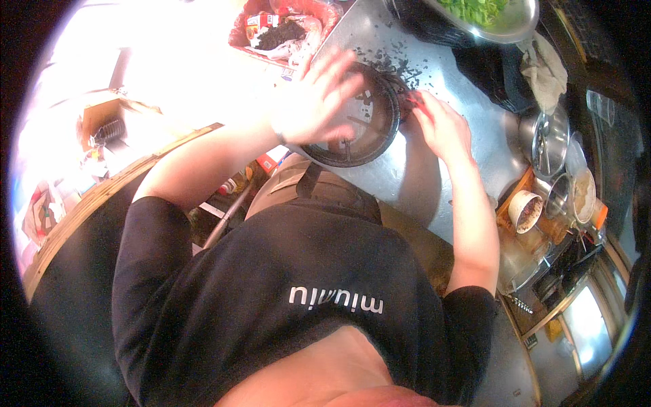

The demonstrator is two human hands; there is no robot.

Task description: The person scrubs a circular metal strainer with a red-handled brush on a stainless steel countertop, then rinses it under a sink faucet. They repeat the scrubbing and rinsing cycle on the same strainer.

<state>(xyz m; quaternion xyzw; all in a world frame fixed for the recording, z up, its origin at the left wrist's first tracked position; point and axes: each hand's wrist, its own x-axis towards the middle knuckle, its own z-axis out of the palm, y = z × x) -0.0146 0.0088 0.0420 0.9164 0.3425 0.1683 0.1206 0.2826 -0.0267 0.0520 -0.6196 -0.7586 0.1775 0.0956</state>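
Note:
My left hand (323,99) is spread wide and blurred, with nothing in it. It is over the left side of a round pan (374,150) with a dark rim. Dark flakes lie on the pan's inner surface. At the rim's right side, my right hand (443,126) has its fingers around a small red and dark object (414,99), too blurred to name. Many dark crumbs (399,63) are scattered on the metal worktop (442,66) beyond the pan.
A red bag-lined bin (236,33) holding packaging and dark waste stands beyond my left hand. Leafy greens (473,10) fill a steel bowl (529,20) at the top right. A cloth (544,71), a steel pot (557,137) and a stained white cup (526,211) are on the right.

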